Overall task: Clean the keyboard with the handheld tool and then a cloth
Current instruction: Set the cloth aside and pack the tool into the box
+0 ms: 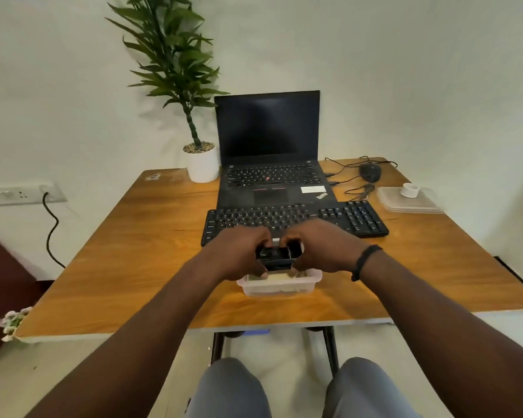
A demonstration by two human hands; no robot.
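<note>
Both our left hand point(242, 251) and right hand point(320, 247) gripped a small black handheld tool point(278, 257) above a clear plastic tub point(280, 286) near the table's front edge; the black full-size keyboard point(296, 220) just behind looked uncleaned, cloth step unstarted.

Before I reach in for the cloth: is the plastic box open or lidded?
Open: the plastic box has no lid on it; its lid lies far right.

Wooden table point(127, 236) on dark metal legs. Far side, left to right: potted plant point(202, 164), open laptop point(272, 164), mouse point(370, 171) with tangled cable. Just in front of the laptop, a black keyboard point(296, 220). Far right, a clear lid point(409, 202) with a small white cup point(410, 190) on it. Near the front edge, centre, a clear plastic box point(280, 286).
</note>
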